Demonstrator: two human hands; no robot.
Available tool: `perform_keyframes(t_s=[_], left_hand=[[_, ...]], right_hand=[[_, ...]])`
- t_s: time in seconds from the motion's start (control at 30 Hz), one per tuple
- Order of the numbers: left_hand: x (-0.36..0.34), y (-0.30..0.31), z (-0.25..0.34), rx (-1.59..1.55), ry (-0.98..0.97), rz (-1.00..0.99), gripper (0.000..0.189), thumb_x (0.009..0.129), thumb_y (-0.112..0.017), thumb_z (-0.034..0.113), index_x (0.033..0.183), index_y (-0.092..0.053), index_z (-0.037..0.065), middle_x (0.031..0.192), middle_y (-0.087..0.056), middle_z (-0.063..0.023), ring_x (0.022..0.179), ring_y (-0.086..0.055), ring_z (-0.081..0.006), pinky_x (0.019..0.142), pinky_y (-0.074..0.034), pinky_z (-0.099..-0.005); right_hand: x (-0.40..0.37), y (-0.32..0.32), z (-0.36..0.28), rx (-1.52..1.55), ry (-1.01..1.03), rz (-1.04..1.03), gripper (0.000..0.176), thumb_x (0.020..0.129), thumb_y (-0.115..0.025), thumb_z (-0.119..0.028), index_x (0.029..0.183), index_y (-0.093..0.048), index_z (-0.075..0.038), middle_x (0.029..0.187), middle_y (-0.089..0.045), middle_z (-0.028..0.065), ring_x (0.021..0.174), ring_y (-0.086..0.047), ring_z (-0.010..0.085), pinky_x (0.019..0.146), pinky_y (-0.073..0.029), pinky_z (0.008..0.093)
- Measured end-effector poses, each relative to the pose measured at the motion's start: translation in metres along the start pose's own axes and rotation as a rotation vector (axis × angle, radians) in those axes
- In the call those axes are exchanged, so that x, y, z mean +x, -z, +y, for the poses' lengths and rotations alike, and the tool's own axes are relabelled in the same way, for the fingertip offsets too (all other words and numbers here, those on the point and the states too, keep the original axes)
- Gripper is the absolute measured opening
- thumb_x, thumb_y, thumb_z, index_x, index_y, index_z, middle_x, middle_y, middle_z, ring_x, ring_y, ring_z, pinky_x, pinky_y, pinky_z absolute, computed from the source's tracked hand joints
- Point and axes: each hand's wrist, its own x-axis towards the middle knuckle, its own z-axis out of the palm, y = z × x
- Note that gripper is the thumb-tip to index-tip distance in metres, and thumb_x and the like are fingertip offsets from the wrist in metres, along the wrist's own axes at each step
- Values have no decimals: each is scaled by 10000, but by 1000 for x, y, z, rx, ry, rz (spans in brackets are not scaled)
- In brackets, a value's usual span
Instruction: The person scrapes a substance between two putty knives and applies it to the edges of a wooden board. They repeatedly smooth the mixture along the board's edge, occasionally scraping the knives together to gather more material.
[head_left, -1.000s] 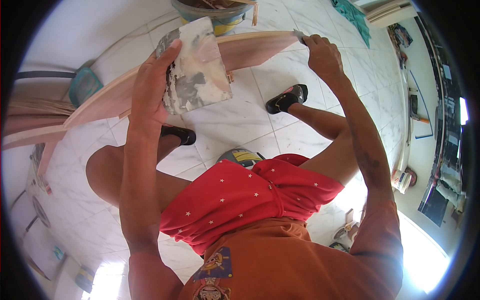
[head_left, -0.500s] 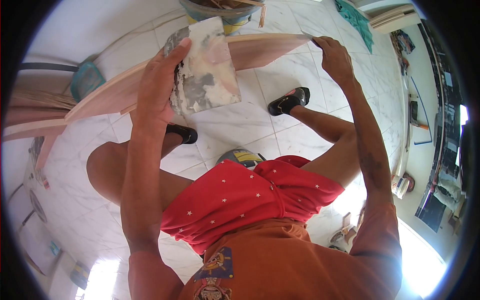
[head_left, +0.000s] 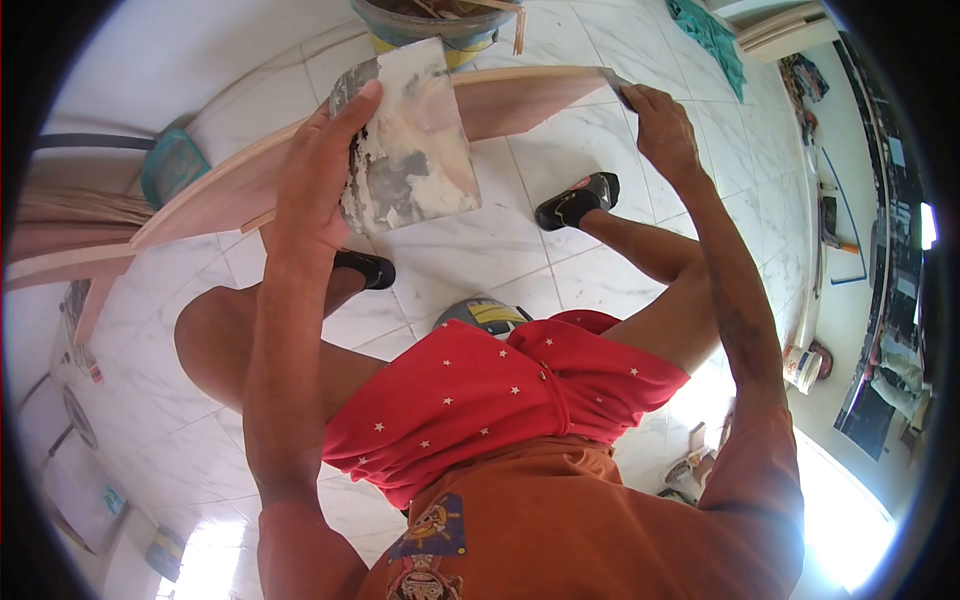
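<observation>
A flat board (head_left: 415,150) smeared with white and grey paste is held in my left hand (head_left: 325,165), thumb on its face. Behind it runs a long pale wooden piece (head_left: 510,98), curved in this wide view, from the far left to the upper right. My right hand (head_left: 660,125) is closed on a thin dark blade (head_left: 618,86), seen at the right end of the wooden piece. The blade's handle is hidden in my fingers.
A bucket (head_left: 430,28) with wood scraps stands beyond the wooden piece. A teal basket-like object (head_left: 174,167) is at the left, a green cloth (head_left: 708,42) at the upper right. A white tub (head_left: 801,368) sits at the right. My feet are on the tiled floor (head_left: 470,250).
My right hand has shifted slightly left and down, and more of the blade shows at the end of the wood. My left hand and the board have barely moved.
</observation>
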Motion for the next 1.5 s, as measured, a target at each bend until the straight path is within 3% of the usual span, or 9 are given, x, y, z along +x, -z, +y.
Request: perform_keyframes(t_s=[0.2, 0.37, 0.57, 0.7, 0.97, 1.17, 1.3, 1.5], left_hand=[[-3, -4, 2, 0, 2, 22, 418, 992, -666, 296, 1270, -600, -9, 1071, -711, -74, 874, -705, -132, 766, -590, -274], [-2, -2, 0, -29, -11, 1, 397, 992, -665, 283, 1253, -607, -9, 1053, -713, -69, 842, -704, -125, 753, -587, -266], [-4, 4, 3, -55, -8, -3, 393, 972, -700, 266, 1230, -625, -21, 1063, -717, -76, 889, -703, -121, 774, -592, -273], [-1, 3, 2, -56, -14, -14, 366, 976, -696, 259, 1213, -635, -13, 1053, -721, -72, 876, -706, -122, 763, -593, -269], [5, 5, -11, -91, 6, -40, 341, 979, -691, 246, 1202, -649, -9, 1049, -728, -63, 888, -705, -118, 783, -590, -277], [8, -3, -14, -62, 17, 16, 362, 978, -689, 247, 1219, -637, -18, 1063, -721, -72, 900, -704, -130, 773, -593, -292], [13, -9, -20, -13, 29, -11, 367, 981, -683, 246, 1234, -629, -14, 1079, -717, -72, 906, -703, -136, 783, -588, -289], [10, -22, -24, 47, -48, -35, 357, 980, -683, 264, 1228, -647, 10, 1060, -721, -60, 889, -697, -120, 762, -579, -277]], right_hand=[[6, 19, -13, 7, 51, 25, 450, 867, -614, 40, 1290, -634, -113, 1229, -666, 64, 1137, -630, 284, 983, -494, 426], [14, -7, -6, -32, 88, 100, 443, 847, -599, 24, 1261, -656, -121, 1203, -677, 51, 1140, -634, 271, 968, -484, 437], [-1, 17, -13, 46, 135, -25, 502, 832, -590, 82, 1291, -636, -115, 1222, -670, 71, 1147, -627, 294, 976, -494, 419], [16, 24, -21, 73, 32, 6, 494, 825, -611, 81, 1275, -642, -120, 1227, -667, 77, 1149, -627, 296, 976, -494, 427], [17, -12, -37, -12, 205, 72, 554, 768, -634, 46, 1300, -633, -106, 1244, -630, 60, 1171, -585, 271, 1000, -448, 433], [-6, 22, -42, 73, 85, -115, 560, 788, -626, 79, 1312, -633, -119, 1270, -650, 85, 1176, -596, 296, 1019, -460, 436], [18, 89, -73, 571, -6, -78, 477, 832, -617, 66, 1278, -646, -101, 1240, -669, 113, 1141, -620, 323, 985, -505, 442], [49, 163, -135, 506, 248, -93, 479, 777, -693, 103, 1221, -675, -76, 1192, -681, 115, 1098, -652, 320, 938, -553, 403]])
